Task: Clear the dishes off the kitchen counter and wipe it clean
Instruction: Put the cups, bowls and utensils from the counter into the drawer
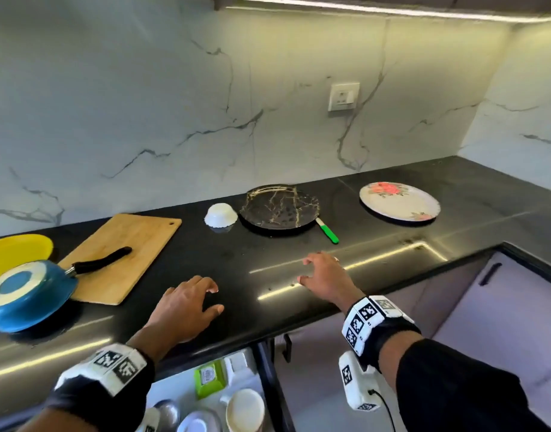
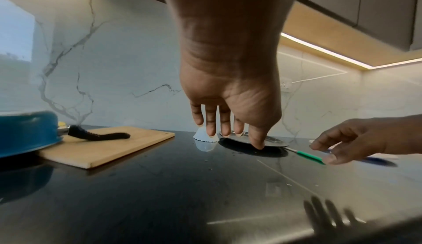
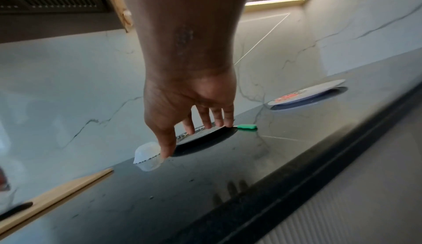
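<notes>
On the black counter (image 1: 236, 263) lie a black marbled plate (image 1: 279, 207), an upturned white bowl (image 1: 220, 215) to its left, a green-handled knife (image 1: 328, 231) tucked under the plate's right edge, and a floral plate (image 1: 399, 202) further right. An upturned blue pan (image 1: 28, 296) rests with its black handle over a wooden cutting board (image 1: 124, 255); a yellow plate (image 1: 15, 254) sits behind it. My left hand (image 1: 190, 302) hovers over the counter's front, fingers relaxed and empty. My right hand (image 1: 322, 274) hovers nearer the knife, fingers spread, holding nothing.
A marble backsplash with a wall socket (image 1: 343, 96) rises behind the counter. Below the front edge an open drawer (image 1: 212, 397) holds cups, bowls and a green box. Crumbs (image 1: 408, 241) lie on the counter at the right. Cabinet fronts (image 1: 486, 307) stand lower right.
</notes>
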`<state>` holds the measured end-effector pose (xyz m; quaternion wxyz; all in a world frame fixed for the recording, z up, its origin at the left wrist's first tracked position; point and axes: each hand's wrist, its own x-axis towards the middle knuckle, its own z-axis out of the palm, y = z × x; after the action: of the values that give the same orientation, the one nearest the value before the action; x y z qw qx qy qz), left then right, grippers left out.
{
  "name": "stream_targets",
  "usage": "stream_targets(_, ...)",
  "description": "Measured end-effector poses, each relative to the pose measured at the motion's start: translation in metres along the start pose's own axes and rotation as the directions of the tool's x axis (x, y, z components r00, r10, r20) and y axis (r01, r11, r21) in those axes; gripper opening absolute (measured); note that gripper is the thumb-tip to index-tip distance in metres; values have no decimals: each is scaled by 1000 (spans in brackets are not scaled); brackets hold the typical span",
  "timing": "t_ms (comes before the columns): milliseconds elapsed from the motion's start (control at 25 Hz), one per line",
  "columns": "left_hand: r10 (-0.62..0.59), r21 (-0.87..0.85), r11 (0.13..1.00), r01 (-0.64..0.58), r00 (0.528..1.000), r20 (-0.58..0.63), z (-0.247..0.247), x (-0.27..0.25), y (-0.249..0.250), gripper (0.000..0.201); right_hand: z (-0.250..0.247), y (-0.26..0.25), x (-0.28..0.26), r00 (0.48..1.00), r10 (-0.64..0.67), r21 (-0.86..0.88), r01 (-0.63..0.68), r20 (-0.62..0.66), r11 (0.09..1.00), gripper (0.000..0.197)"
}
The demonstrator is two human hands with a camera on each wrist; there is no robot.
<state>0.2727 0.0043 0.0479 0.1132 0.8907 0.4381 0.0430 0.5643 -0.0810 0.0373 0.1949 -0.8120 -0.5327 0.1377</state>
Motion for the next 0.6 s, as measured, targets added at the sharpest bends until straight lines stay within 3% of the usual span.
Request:
stream_targets(120, -68, 132, 989, 62, 997, 42, -4, 49, 4, 45, 23, 4, 58, 976, 11, -89, 9, 220, 996, 86)
stream_targets(320, -135, 229, 967, 111, 987, 91, 3, 124, 10, 53, 45, 17, 133, 918, 133, -235, -45, 374, 971, 121)
stream_targets(440, -148, 240, 964, 118, 983, 108, 8, 176, 1, 59, 50, 18, 161, 864, 194, -278, -66, 465, 958, 134)
stream_targets(600, -176, 290, 948, 133, 976, 127, 16, 249, -21, 75, 52, 16, 174, 853, 213, -318, -59, 477, 946, 141)
